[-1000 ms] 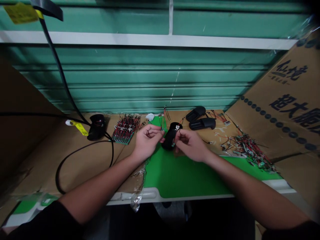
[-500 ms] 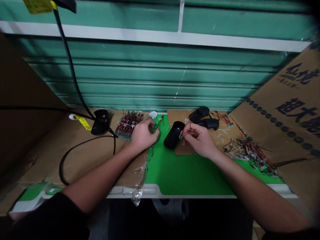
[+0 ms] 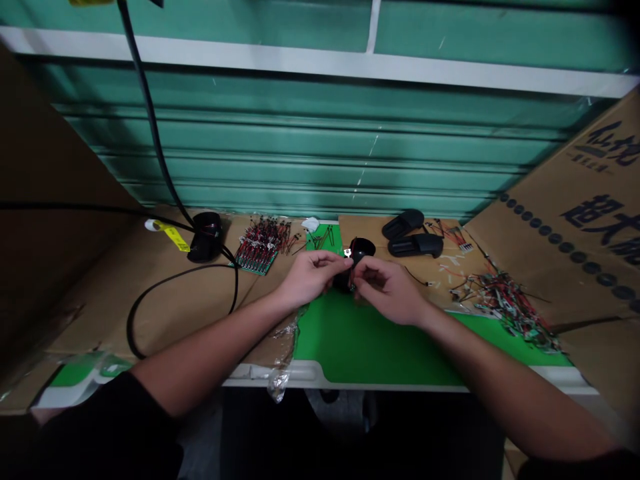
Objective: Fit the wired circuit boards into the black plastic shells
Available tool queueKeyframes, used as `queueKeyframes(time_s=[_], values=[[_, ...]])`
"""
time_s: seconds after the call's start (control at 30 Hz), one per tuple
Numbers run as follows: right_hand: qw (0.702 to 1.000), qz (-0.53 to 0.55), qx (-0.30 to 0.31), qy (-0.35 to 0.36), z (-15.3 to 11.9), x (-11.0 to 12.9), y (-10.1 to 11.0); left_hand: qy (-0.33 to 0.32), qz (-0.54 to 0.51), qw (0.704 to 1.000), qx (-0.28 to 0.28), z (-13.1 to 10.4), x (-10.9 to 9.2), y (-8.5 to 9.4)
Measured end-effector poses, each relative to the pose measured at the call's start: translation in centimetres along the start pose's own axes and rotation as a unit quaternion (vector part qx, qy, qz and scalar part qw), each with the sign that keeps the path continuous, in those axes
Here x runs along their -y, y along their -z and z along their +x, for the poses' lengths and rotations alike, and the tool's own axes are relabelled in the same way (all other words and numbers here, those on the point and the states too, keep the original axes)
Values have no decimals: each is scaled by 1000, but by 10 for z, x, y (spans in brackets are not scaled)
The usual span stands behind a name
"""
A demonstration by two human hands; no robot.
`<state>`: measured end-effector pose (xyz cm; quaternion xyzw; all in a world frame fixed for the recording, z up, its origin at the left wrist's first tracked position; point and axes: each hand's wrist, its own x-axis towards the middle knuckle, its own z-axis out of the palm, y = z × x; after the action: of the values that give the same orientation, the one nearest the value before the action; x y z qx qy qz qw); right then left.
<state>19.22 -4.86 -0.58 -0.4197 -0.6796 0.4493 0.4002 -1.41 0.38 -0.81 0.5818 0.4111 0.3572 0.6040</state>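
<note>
My left hand (image 3: pixel 313 275) is closed in a pinch, fingertips meeting those of my right hand. What it pinches is too small to make out. My right hand (image 3: pixel 389 288) is also closed, gripping a small wired circuit board (image 3: pixel 353 287) mostly covered by the fingers. A small white piece (image 3: pixel 347 253) shows just above the fingertips; I cannot tell which hand holds it. Behind and beneath both hands lies a glossy black plastic shell (image 3: pixel 364 248), partly hidden. Left of the hands sits a panel of small circuit boards (image 3: pixel 254 257) with red and black wires.
Two black plastic casings (image 3: pixel 415 245) lie on cardboard behind my right hand. A tangled heap of wired boards (image 3: pixel 515 303) is at the right. At the left, a black cable (image 3: pixel 131 313) loops by a black device (image 3: pixel 205 237). Clear plastic film (image 3: pixel 283 360) hangs over the front edge.
My left hand has moved right, from beside the loose components to my right hand's fingertips. My right hand has stayed near the black shell. The camera view has shifted slightly.
</note>
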Motion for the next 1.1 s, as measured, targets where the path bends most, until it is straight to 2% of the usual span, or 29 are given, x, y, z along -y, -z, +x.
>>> queueKeyframes(time_s=[0.23,0.47,0.67,0.77,0.87,0.97,1.1], values=[[999,-22,-27,-5,1,-6,1,-14,-42,999,-15,-1,-1,0],[988,88,-127,11,8,-5,2,-9,-80,996,-38,0,-2,-1],[980,112,-165,29,12,-4,2,-21,-76,996,-39,0,-3,-1],[987,92,-133,19,9,-5,1,-68,-61,994,-66,1,-5,0],[996,63,-59,0,3,-4,-1,-101,-31,992,-72,0,-7,0],[999,40,-7,-8,-1,-2,-4,-90,-15,995,-40,-1,-6,-2],[999,36,-13,-10,0,-2,-4,-70,-33,996,-39,-1,-2,-3]])
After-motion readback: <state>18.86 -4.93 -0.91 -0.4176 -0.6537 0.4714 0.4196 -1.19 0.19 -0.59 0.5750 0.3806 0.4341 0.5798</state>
